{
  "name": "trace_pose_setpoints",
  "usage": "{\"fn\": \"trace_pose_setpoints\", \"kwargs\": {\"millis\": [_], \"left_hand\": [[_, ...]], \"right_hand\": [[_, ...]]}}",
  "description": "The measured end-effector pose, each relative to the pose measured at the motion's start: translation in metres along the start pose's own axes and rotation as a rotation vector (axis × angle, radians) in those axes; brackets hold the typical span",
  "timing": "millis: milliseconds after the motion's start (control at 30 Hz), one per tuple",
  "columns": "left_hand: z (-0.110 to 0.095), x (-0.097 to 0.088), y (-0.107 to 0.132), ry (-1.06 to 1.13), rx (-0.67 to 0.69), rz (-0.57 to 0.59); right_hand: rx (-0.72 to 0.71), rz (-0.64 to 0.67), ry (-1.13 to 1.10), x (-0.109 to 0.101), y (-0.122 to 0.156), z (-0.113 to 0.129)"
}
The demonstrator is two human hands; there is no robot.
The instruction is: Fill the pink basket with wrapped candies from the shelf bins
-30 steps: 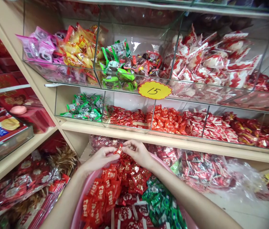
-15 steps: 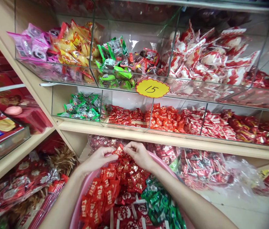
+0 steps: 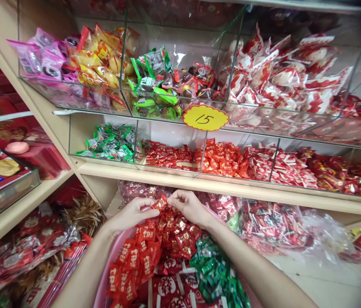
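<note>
Between my two hands is a small red wrapped candy (image 3: pixel 160 202) with gold print. My left hand (image 3: pixel 137 212) pinches its left end, and the fingers of my right hand (image 3: pixel 186 207) are closed on its right end. Both hands are over the far part of a pink basket (image 3: pixel 111 261). Inside the basket, sorted in groups, lie orange-red wrapped candies (image 3: pixel 132 265) on the left, dark red and gold candies (image 3: pixel 182 235) below my hands, larger dark red packets (image 3: pixel 169 286) at the front, and green wrapped candies (image 3: pixel 218 271) on the right.
A wooden shelf edge (image 3: pixel 199 182) runs just beyond my hands. Above it, clear bins hold candies such as green ones (image 3: pixel 111 141) and orange-red ones (image 3: pixel 221 158). A yellow price tag (image 3: pixel 206 117) reads 15. Bagged candies (image 3: pixel 273 222) lie to the right below the shelf.
Hardly anything differs. My hands keep their hold on the candy, which has tilted slightly, and the view has shifted a little.
</note>
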State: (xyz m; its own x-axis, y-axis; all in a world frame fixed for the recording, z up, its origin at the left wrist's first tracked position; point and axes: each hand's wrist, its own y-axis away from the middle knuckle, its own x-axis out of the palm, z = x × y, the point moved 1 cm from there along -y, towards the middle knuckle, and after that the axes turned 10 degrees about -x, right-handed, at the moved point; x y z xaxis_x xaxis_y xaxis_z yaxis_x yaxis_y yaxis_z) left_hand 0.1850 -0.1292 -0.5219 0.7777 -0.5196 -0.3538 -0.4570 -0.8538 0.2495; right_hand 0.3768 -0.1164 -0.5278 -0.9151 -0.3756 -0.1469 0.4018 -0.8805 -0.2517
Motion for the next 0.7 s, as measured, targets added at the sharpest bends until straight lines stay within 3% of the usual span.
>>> {"fn": "trace_pose_setpoints", "kwargs": {"millis": [367,700], "left_hand": [[-0.0028,-0.0008,0.0009,-0.039,0.043,0.004],[0.0,-0.0012,-0.0004,-0.083,0.085,-0.016]], "right_hand": [[0.024,0.052,-0.022,-0.0007,0.0022,-0.0007],[-0.063,0.02,0.057,0.0031,0.003,-0.004]]}}
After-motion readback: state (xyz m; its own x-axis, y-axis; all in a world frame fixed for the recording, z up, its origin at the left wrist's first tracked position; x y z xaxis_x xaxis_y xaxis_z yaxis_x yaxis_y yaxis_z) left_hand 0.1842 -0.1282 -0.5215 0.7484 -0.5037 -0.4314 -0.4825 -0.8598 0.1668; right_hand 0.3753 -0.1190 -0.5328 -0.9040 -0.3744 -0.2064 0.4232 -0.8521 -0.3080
